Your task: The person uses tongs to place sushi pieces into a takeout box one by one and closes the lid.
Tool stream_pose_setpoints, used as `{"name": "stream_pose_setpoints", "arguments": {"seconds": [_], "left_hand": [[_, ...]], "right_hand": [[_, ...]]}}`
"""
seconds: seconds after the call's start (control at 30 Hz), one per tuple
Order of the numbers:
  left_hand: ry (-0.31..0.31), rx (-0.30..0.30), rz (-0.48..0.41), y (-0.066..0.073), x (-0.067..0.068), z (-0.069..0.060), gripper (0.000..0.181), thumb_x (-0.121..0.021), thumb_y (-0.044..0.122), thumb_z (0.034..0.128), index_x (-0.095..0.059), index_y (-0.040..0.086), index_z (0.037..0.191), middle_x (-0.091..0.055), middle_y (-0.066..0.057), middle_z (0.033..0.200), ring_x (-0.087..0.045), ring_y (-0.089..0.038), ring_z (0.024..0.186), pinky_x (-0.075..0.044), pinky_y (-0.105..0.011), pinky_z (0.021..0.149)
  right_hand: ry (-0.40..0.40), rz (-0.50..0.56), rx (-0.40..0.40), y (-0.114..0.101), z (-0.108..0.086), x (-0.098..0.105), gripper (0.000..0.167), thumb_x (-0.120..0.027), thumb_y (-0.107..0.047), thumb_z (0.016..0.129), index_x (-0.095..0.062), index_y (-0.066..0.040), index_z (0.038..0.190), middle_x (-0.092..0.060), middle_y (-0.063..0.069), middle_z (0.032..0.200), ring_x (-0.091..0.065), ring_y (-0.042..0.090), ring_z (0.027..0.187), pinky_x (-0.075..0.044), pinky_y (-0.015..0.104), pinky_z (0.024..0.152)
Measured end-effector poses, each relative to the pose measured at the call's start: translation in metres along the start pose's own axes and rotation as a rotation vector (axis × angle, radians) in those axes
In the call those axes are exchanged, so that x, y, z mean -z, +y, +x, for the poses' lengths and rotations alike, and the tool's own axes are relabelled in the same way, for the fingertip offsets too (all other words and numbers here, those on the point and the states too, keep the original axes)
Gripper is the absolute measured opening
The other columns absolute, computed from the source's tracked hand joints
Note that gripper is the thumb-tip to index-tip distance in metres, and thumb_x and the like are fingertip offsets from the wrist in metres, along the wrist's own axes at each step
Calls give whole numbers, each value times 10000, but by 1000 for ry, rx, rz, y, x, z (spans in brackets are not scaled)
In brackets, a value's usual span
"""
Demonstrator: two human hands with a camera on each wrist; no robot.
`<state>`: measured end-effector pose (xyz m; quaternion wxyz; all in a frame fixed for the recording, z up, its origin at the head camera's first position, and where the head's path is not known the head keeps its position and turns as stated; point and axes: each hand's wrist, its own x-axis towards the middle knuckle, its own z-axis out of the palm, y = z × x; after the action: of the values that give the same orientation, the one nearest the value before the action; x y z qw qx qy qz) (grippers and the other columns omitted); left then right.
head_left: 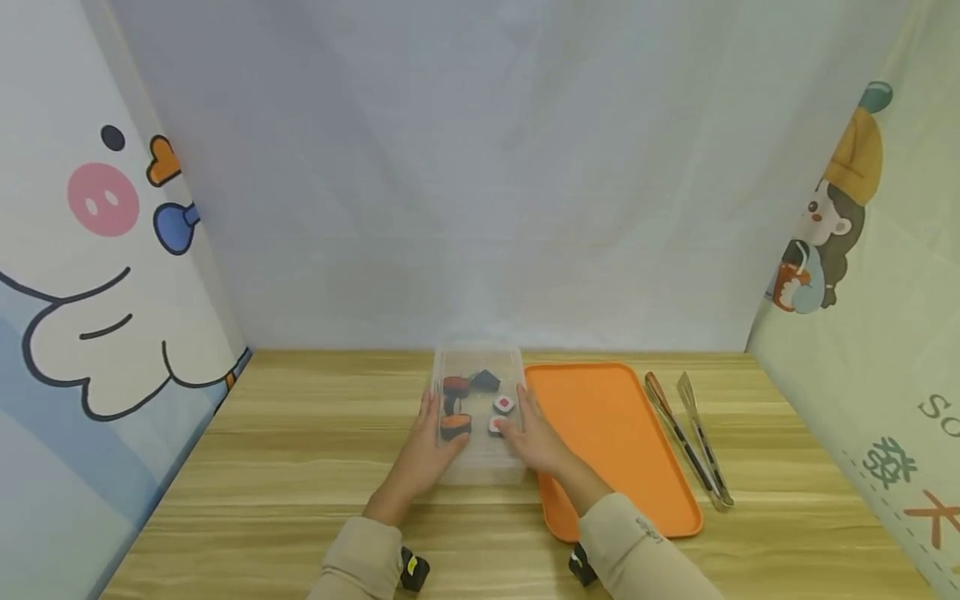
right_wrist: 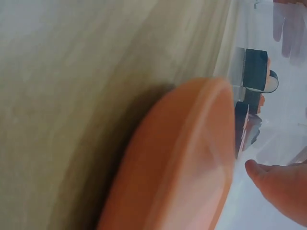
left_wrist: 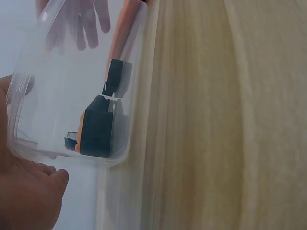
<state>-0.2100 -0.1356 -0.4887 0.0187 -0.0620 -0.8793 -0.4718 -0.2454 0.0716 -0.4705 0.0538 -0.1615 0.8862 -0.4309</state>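
A clear plastic box (head_left: 480, 458) stands on the table at the centre of the head view. Inside lie several sushi pieces: an orange-topped one (head_left: 455, 423), a red-topped one (head_left: 455, 385), a dark wedge (head_left: 485, 381) and white rolls with pink centres (head_left: 504, 404). My left hand (head_left: 423, 450) grips the box's left side, and my right hand (head_left: 542, 437) holds its right side, both thumbs toward the top. Through the plastic, the left wrist view shows dark-wrapped sushi (left_wrist: 97, 127); the right wrist view has my right thumb (right_wrist: 273, 184) beside the box. Whether a lid covers it, I cannot tell.
An orange tray (head_left: 615, 450) lies right of the box, partly under my right forearm. Right of the tray are metal tongs (head_left: 701, 442) with their arms spread. A pale curtain (head_left: 480, 208) backs the wooden table (head_left: 315, 450), and printed cloths hang at both sides.
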Motion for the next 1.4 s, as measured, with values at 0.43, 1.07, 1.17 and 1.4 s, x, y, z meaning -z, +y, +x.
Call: {"name": "stream_pose_setpoints", "arguments": {"seconds": [0.43, 1.07, 1.17, 1.4], "left_hand": [[75, 18, -157, -6, -2, 4, 819, -672, 213, 919, -185, -32, 1530, -79, -252, 1583, -155, -494, 1394, -176, -644, 1093], [-66, 131, -209, -6, 11, 24, 904, -635, 433, 935, -87, 109, 1576, -153, -209, 1583, -212, -449, 1396, -208, -619, 1101], [-63, 161, -238, -7, 9, 26, 950, -658, 498, 897, -84, 179, 1584, -159, -172, 1591, -239, -455, 1385, -224, -631, 1090], [-62, 147, -294, -6, 12, 31, 890, -670, 413, 917, -129, 169, 1580, -159, -183, 1590, -222, -429, 1400, -248, -617, 1087]], "right_hand": [[-8, 102, -17, 4, 5, -4, 757, -561, -248, 1002, -107, 30, 1540, -164, 293, 1550, -174, 453, 1406, -146, 581, 1130], [-33, 182, -50, 6, 24, 5, 681, -510, -198, 1026, -124, 36, 1537, -149, 284, 1556, -143, 424, 1422, -124, 540, 1148], [-19, 191, -50, 7, 26, 3, 664, -480, -170, 1035, -97, 32, 1539, -121, 294, 1558, -116, 430, 1426, -91, 536, 1152], [-42, 229, -66, 9, 27, 8, 683, -492, -187, 1034, -86, -3, 1551, -105, 300, 1559, -105, 449, 1422, -93, 563, 1144]]}}
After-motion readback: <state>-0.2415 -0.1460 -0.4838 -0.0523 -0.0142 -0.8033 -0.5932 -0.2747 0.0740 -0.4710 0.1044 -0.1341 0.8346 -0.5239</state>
